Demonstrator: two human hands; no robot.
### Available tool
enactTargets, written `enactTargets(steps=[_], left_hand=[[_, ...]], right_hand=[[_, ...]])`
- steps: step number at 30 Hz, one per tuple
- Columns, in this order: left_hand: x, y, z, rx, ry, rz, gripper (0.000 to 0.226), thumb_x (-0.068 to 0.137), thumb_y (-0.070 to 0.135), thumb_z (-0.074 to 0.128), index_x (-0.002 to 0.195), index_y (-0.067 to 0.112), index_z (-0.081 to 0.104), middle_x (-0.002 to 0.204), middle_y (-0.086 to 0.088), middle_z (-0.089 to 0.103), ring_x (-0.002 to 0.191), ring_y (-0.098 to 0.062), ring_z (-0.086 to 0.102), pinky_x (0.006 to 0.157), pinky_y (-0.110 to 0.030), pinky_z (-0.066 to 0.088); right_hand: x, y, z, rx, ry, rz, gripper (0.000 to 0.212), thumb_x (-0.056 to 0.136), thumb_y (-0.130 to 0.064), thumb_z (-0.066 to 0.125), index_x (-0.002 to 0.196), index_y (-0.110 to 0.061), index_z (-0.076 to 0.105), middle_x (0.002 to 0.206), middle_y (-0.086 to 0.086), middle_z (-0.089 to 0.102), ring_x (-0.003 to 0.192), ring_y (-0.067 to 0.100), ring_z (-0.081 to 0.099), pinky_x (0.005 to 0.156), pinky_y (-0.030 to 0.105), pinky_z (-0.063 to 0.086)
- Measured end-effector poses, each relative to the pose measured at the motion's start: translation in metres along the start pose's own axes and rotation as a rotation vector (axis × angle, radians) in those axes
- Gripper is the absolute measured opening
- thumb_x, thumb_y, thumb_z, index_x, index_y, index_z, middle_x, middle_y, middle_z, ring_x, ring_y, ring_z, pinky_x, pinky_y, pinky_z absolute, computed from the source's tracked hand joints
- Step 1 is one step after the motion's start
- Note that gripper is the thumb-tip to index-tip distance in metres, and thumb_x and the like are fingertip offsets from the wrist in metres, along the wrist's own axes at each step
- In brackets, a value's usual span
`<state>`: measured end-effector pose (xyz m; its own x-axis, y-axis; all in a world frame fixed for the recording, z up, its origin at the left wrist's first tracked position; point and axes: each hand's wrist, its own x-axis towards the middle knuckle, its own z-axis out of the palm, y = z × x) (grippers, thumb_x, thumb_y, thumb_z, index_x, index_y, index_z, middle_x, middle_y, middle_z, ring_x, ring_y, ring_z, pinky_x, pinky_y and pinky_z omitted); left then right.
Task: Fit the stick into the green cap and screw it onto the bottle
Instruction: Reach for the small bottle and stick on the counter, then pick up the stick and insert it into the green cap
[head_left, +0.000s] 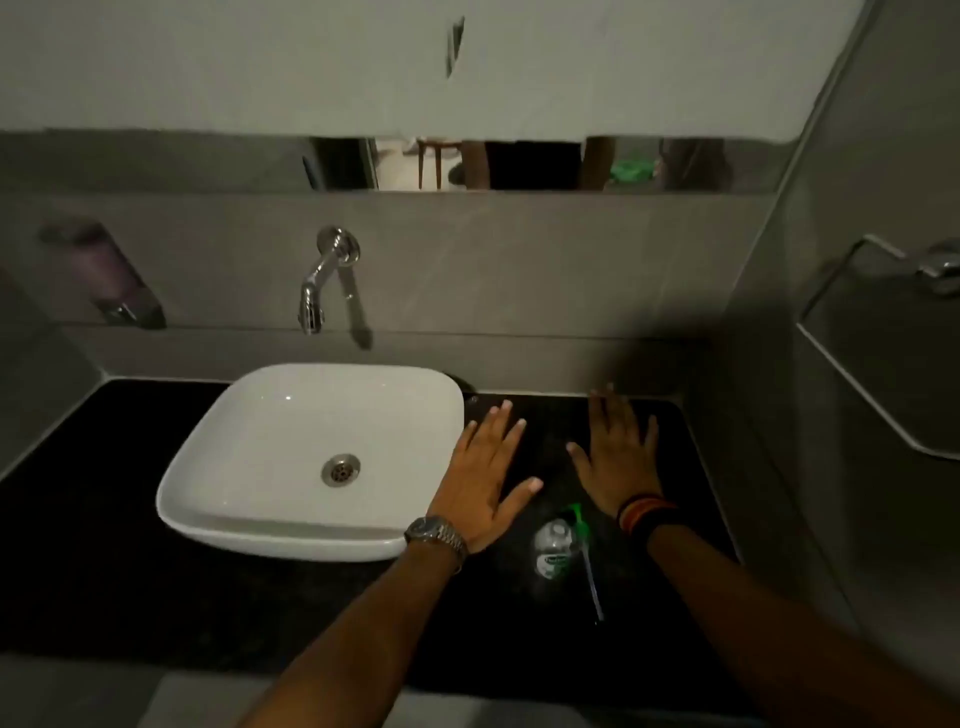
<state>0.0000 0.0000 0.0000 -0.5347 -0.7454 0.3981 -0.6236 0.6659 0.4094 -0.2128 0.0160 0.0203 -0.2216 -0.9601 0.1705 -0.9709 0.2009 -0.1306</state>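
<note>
A small clear bottle with a green label stands on the black countertop, seen from above between my forearms. Beside it on the right lies the green cap, and a thin pale stick runs from it toward me. Whether the stick is joined to the cap I cannot tell. My left hand is flat with fingers spread, just beyond and left of the bottle, a watch on its wrist. My right hand is also flat and spread, beyond the cap, with bands on its wrist. Neither hand holds anything.
A white square basin sits on the counter left of my left hand, under a chrome wall tap. A soap dispenser hangs on the left wall. A grey wall with a towel ring closes the right side.
</note>
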Motion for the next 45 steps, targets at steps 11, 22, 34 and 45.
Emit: enactTargets(steps=[11, 22, 34, 45], left_hand=[[-0.040, 0.001, 0.068, -0.358, -0.310, -0.264, 0.083, 0.064, 0.071, 0.078, 0.138, 0.044, 0.053, 0.166, 0.005, 0.027, 0.154, -0.009, 0.011, 0.125, -0.043, 0.018], [-0.041, 0.002, 0.073, -0.347, -0.301, -0.329, 0.068, 0.069, 0.069, 0.076, 0.132, 0.056, 0.054, 0.163, 0.011, 0.030, 0.146, 0.001, 0.011, 0.118, -0.033, 0.009], [-0.035, 0.011, 0.073, -0.295, -0.248, -0.349, 0.055, 0.070, 0.064, 0.078, 0.120, 0.040, 0.072, 0.161, 0.006, 0.037, 0.153, -0.021, 0.017, 0.125, -0.046, 0.005], [-0.034, 0.012, 0.072, -0.276, -0.268, -0.336, 0.055, 0.071, 0.065, 0.076, 0.121, 0.044, 0.070, 0.164, 0.006, 0.030, 0.155, -0.021, 0.009, 0.123, -0.047, -0.004]], right_hand=[[-0.015, 0.019, 0.056, 0.217, -0.594, 0.351, 0.049, 0.074, -0.045, 0.075, 0.112, -0.013, 0.072, 0.116, 0.013, 0.071, 0.108, 0.033, 0.067, 0.089, 0.038, 0.056], [-0.017, 0.017, 0.069, 0.304, -0.507, 0.424, 0.034, 0.073, -0.038, 0.077, 0.097, -0.014, 0.075, 0.104, 0.012, 0.074, 0.100, 0.033, 0.068, 0.082, 0.036, 0.055], [-0.064, 0.030, -0.053, 1.164, 0.059, 0.272, 0.036, 0.082, -0.035, 0.075, 0.116, -0.021, 0.070, 0.102, -0.005, 0.073, 0.085, 0.007, 0.067, 0.070, 0.023, 0.053], [-0.086, 0.001, -0.022, 1.167, 0.052, 0.170, 0.022, 0.085, -0.015, 0.074, 0.106, -0.021, 0.071, 0.106, -0.005, 0.065, 0.092, -0.006, 0.064, 0.077, 0.011, 0.050]])
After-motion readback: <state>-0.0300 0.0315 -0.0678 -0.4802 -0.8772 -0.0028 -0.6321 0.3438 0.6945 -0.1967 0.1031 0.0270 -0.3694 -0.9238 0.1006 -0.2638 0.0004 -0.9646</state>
